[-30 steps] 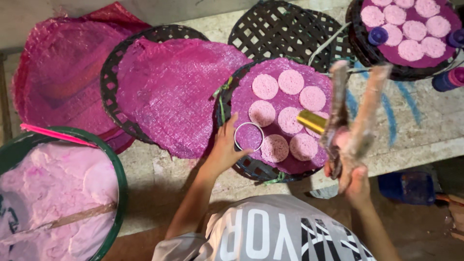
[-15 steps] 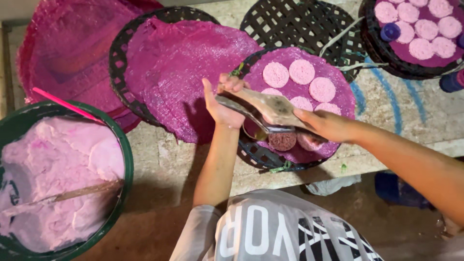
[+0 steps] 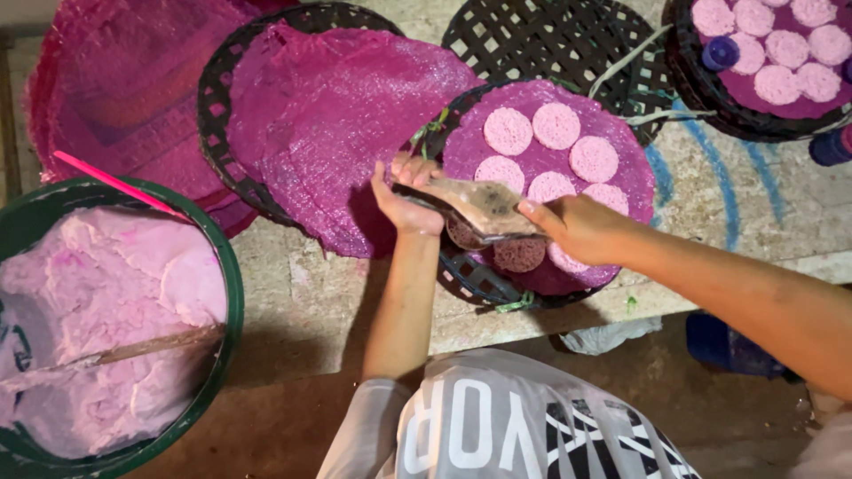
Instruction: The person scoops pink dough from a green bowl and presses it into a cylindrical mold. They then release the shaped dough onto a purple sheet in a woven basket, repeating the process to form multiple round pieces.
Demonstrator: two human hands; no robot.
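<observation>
My left hand (image 3: 404,202) grips a small round mould at the near left edge of a black woven tray (image 3: 470,277); the mould is mostly hidden. My right hand (image 3: 577,229) holds a flat brownish scraper (image 3: 484,206) that lies across the top of the mould. A magenta mesh cloth (image 3: 621,191) covers the tray and carries several round pink discs (image 3: 556,124). Two darker discs (image 3: 519,255) lie just below the scraper.
A green basin (image 3: 232,293) of pink dough (image 3: 106,284), with a stick (image 3: 133,349) in it, stands at the near left. Another mesh-covered tray (image 3: 337,124) is in the middle, a bare black tray (image 3: 541,35) behind, and a disc-filled tray (image 3: 772,62) at the far right.
My right hand swung the scraper down from upright at the right onto the mould. My left hand stayed at the tray's edge on the mould.
</observation>
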